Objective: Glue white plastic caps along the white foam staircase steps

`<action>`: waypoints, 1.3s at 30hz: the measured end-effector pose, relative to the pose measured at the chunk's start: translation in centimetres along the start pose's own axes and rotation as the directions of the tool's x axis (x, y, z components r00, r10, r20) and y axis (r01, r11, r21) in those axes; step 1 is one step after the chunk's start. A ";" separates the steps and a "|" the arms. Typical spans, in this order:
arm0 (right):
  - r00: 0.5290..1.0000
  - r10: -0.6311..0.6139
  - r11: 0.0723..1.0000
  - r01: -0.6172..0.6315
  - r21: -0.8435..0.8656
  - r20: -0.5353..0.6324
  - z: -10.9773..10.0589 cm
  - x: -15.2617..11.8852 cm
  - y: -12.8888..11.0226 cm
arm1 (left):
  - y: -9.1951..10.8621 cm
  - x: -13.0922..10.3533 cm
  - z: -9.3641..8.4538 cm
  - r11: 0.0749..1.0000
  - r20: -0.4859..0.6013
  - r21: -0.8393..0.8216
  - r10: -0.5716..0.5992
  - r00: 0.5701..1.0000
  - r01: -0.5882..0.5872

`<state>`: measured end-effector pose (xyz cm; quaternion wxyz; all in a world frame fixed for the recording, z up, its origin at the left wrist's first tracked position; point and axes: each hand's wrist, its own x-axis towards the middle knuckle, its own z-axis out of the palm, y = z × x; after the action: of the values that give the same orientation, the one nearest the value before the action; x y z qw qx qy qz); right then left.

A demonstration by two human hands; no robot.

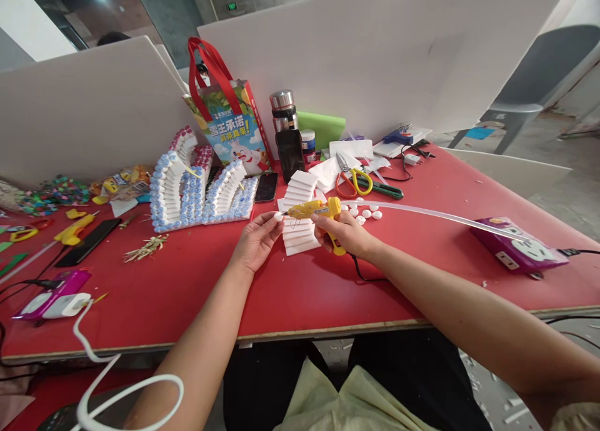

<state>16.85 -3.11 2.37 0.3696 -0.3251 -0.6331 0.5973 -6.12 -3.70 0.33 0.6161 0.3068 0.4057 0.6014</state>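
Glue work looks like the step in hand: my right hand (345, 232) is wrapped closed round the handle of a yellow plastic glue gun (307, 210), nozzle pointing left; trigger squeeze, can't tell. My left hand (257, 240) has thumb and forefinger pinched together on a small white rounded piece (278, 217), right at the nozzle tip; whether they touch, too small to tell. Both sit above a fan of flat white strips (300, 238) on the red tabletop (187, 293). Long translucent glue stick (435, 213) runs out of the gun's back, far end over a purple power strip with a white socket face (520, 247). Loose white rounded pieces (376, 215) lie just beyond my right hand. Next move, I'd judge, calls for a still pinch, fingertips clear of the hot tip, a small dab only, and no snagging the black cord (360, 270).
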 end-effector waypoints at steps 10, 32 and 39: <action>1.000 0.014 1.000 -0.015 0.013 0.016 -0.1 0.1 0.4 | -0.1 0.0 -0.1 0.997 -0.013 0.007 0.079 0.997 -0.079; 0.991 0.024 0.975 0.007 0.220 -0.134 -1.7 0.7 0.6 | -0.6 -5.9 0.7 0.454 0.259 0.772 0.414 0.873 -0.445; 0.991 0.021 0.976 0.008 0.216 -0.135 -1.8 0.6 0.4 | -1.2 -6.7 0.8 0.371 0.254 0.833 0.404 0.879 -0.411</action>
<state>18.02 -1.64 2.09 0.4432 -0.3253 -0.5367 0.6400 -4.51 -10.33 0.56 0.2091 0.6663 0.5614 0.4440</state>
